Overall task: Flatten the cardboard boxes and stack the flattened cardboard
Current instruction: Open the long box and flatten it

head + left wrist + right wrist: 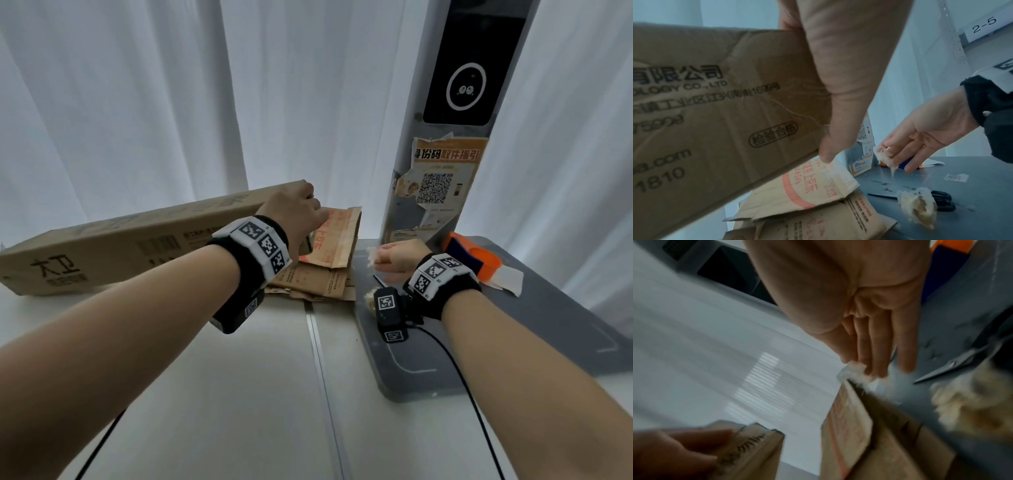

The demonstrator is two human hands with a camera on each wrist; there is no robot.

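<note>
Left hand (297, 209) gripping one long box (130, 240), right hand (399, 255) pinching one tape scrap (882, 154)

A grey mat (565, 329) is being shown at the right of the head view, with black scissors (941, 200) lying on it beside a crumpled wad of tape (918, 209). An orange tape dispenser (471, 255) is being seen at its far edge, near a grey kiosk post (442, 137) bearing a QR sticker (435, 187). White curtains (137, 102) are hanging behind.
</note>
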